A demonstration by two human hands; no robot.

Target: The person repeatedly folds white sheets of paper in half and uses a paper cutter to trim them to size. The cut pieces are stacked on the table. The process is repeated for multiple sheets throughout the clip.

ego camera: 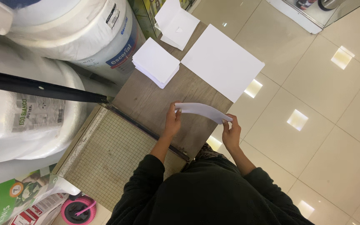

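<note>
I hold a curved white paper strip [203, 111] between my hands, above the wooden table [155, 100]: my left hand [173, 123] pinches its left end, my right hand [231, 132] pinches its right end. The paper cutter [113, 154] lies just left of my left arm.

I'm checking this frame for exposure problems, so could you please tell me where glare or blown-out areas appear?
In the head view, ceiling lights mirror as bright squares on the glossy floor tiles; the large white sheet and paper stack are nearly blown out, with little surface detail; the curved sheet between left hand and right hand stays sharp, and the dark sleeves lose detail.
</note>
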